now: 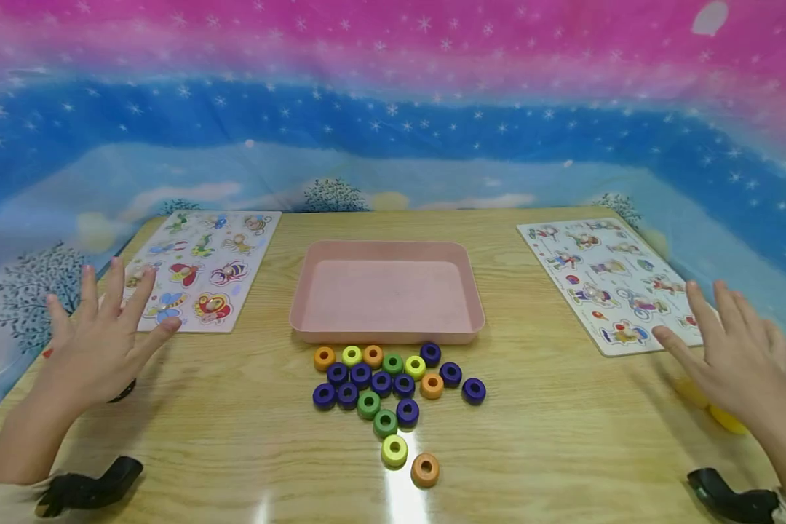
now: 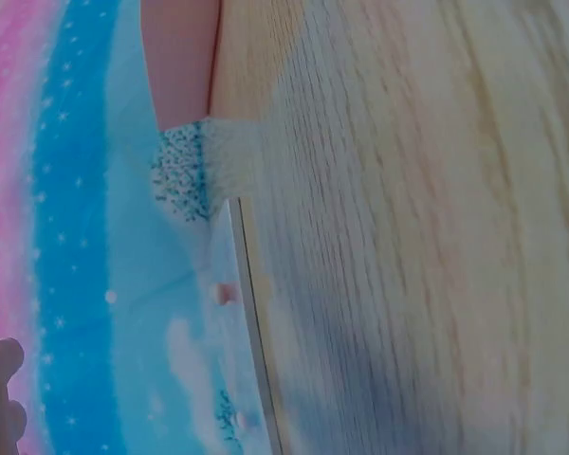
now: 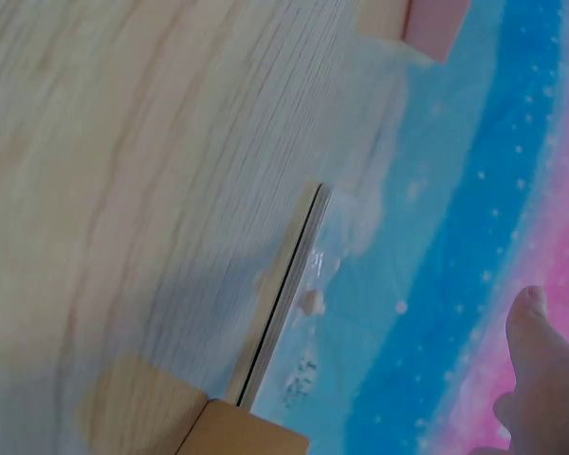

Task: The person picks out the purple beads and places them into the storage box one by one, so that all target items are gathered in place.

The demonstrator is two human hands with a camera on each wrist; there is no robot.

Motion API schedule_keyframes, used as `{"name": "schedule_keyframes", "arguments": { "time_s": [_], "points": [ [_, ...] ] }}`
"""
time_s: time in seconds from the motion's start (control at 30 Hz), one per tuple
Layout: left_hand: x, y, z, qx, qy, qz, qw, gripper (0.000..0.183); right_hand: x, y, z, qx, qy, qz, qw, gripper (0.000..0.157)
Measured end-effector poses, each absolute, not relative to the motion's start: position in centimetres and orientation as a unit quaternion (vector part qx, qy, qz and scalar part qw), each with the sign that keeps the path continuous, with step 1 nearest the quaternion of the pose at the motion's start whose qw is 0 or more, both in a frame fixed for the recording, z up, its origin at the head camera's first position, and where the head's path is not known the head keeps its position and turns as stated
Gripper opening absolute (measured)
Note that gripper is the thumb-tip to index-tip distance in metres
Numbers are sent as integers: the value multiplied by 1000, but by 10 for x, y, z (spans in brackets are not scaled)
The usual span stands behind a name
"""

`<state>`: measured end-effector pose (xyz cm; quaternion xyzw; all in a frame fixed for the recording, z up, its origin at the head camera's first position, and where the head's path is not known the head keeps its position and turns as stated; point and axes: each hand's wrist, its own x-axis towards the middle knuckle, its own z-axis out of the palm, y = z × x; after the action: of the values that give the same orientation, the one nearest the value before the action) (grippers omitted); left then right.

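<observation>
My left hand (image 1: 101, 342) is held up at the left with its fingers spread, overlapping the near corner of a peg puzzle board with insect pictures (image 1: 239, 251). Opposite it my right hand (image 1: 736, 356) is raised too, fingers spread and nothing in it, close to a second puzzle board with figures (image 1: 570, 280). Between the hands lies a loose group of beads with holes: dark purple (image 1: 474, 402), green (image 1: 385, 433), yellow (image 1: 394, 461) and orange (image 1: 426, 480). A shallow pink tray (image 1: 386, 338) stands just behind the beads.
Below the right hand is a yellow object (image 1: 727, 421), partly hidden; the right wrist view shows its flat orange-yellow side (image 3: 242, 434). The wooden table (image 1: 236, 422) ends at a pink and blue patterned cloth (image 1: 393, 131). Black straps (image 1: 94, 489) sit at the wrists.
</observation>
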<state>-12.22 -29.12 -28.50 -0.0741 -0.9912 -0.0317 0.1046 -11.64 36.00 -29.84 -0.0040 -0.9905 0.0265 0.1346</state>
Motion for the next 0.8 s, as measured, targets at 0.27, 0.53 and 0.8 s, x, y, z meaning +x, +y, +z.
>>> {"name": "schedule_keyframes", "arguments": {
  "time_s": [0.27, 0.53, 0.8],
  "points": [
    [-125, -290, -289, -87, -989, -41, 110, 72, -118, 355, -292, 8, -989, 22, 145, 78],
    [-124, -288, -289, -84, -991, -43, 100, 72, -116, 353, -293, 14, -990, 37, 134, 79],
    [-124, -289, -289, -82, -990, -39, 105, 72, -118, 351, -295, 27, -991, 38, 124, 77]
  ]
}}
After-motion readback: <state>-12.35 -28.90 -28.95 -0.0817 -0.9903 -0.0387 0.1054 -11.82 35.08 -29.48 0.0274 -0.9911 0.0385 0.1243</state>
